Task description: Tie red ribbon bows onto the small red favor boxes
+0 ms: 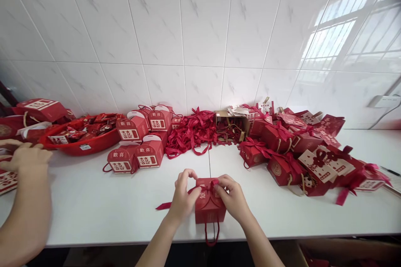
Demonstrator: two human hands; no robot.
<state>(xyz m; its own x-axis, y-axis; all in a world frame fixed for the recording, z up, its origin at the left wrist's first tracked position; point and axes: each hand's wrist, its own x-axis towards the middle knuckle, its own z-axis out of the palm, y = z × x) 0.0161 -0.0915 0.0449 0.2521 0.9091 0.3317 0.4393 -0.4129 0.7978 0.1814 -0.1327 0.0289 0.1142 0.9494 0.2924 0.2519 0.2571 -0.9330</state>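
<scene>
A small red gift box (pixel 210 212) stands in front of me near the table's front edge, a dark red cord handle (pixel 212 242) hanging from its near side. Across its top runs a red ribbon (pixel 205 189). My left hand (pixel 183 196) is at the box's left side, its fingers curved and thumb on the ribbon; a ribbon tail (pixel 163 206) sticks out to its left. On the other side, my right hand (pixel 230 194) pinches a loop of the ribbon above the top. Fingers partly hide the knot area.
Filled-looking boxes with bows (pixel 285 169) are heaped at the right. Behind lie loose ribbons (pixel 192 131) and an open carton (pixel 233 117). Printed boxes (pixel 150 150) and a red basin (pixel 103 145) of packets stand left. Another person's hand (pixel 26 158) is at far left.
</scene>
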